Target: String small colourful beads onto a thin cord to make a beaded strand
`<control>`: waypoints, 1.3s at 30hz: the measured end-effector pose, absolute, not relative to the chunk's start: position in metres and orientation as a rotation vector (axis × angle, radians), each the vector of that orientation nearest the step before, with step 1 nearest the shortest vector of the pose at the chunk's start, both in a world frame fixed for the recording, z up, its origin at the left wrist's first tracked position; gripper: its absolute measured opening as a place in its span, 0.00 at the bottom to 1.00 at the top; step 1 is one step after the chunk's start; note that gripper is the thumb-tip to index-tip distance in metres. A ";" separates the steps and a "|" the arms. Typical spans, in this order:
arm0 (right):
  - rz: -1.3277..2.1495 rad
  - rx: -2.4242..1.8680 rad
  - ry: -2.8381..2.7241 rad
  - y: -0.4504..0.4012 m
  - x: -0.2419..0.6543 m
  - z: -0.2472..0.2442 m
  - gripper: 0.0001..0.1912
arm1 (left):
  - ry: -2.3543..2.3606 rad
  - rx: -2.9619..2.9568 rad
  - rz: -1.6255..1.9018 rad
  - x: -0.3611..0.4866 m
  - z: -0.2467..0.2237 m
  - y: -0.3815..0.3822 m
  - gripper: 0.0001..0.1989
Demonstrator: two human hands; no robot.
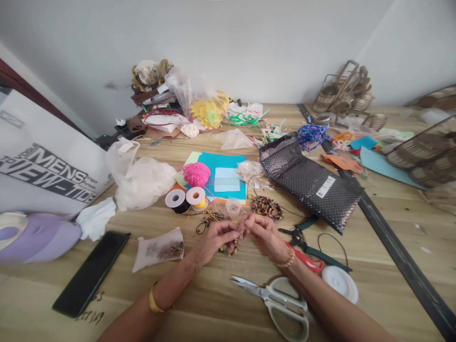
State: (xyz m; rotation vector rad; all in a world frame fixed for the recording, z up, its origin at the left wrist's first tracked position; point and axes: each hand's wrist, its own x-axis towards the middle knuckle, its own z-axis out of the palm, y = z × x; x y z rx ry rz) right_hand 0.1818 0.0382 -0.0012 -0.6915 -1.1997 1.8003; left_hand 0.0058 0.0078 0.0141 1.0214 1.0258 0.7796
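Observation:
My left hand (218, 240) and my right hand (261, 232) meet over the middle of the table, thumbs and fingertips pinched close together. From between them hangs a small loop of multicoloured beads, a beaded bracelet (228, 250), its lower part showing under the left fingers. The cord end at my right fingertips is too fine to make out. Just beyond the hands lie loose beads (213, 217) and a coil of strung beads (268, 209). Scissors with pale handles (270, 297) rest open between my forearms.
Black thread spool (177, 201), yellow thread spool (197, 198) and pink yarn (195, 175) stand ahead. A bead bag (160, 249) and dark tablet-like slab (91, 273) lie left. Green-handled pliers (299, 237), a white spool (339, 284) and a black padded envelope (309, 183) are right.

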 end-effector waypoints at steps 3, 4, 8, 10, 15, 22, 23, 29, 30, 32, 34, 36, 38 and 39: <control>1.751 -0.702 -1.244 0.037 0.182 -0.002 0.20 | 1.026 1.017 0.777 0.009 0.016 0.008 0.12; 1.742 -0.705 -1.253 0.036 0.182 -0.002 0.20 | 1.030 1.015 0.773 0.010 0.017 0.007 0.11; 1.711 -0.742 -1.306 0.032 0.180 0.003 0.19 | 1.070 1.018 0.771 0.013 0.020 0.006 0.08; 1.683 -0.750 -1.363 0.030 0.178 0.008 0.20 | 1.080 1.053 0.792 0.014 0.021 0.005 0.07; 1.621 -0.742 -1.480 0.029 0.177 0.019 0.22 | 1.085 1.198 0.811 0.015 0.023 0.004 0.04; 1.647 -0.785 -1.505 0.031 0.178 0.012 0.23 | 1.087 1.199 0.730 0.011 0.022 0.005 0.04; 1.647 -0.787 -1.496 0.032 0.178 0.010 0.22 | 1.071 1.175 0.718 0.010 0.021 0.005 0.05; 1.583 -0.890 -1.405 0.040 0.183 0.003 0.17 | 0.983 0.937 0.791 0.006 0.013 0.008 0.10; 1.531 -0.938 -1.393 0.040 0.183 0.003 0.15 | 0.986 0.898 0.830 0.006 0.012 0.009 0.11; 1.383 -1.032 -1.390 0.040 0.184 0.003 0.16 | 0.996 0.834 0.911 0.006 0.012 0.011 0.13; 1.215 -1.076 -1.422 0.038 0.184 0.006 0.17 | 0.993 0.784 0.967 0.005 0.012 0.012 0.14; 1.063 -1.075 -1.487 0.035 0.184 0.009 0.13 | 0.988 0.752 0.990 0.004 0.013 0.013 0.14; 1.000 -1.051 -1.586 0.033 0.184 0.012 0.09 | 0.996 0.747 0.997 0.004 0.012 0.014 0.15; 1.007 -1.039 -1.641 0.031 0.184 0.013 0.08 | 1.002 0.753 1.000 0.004 0.011 0.014 0.15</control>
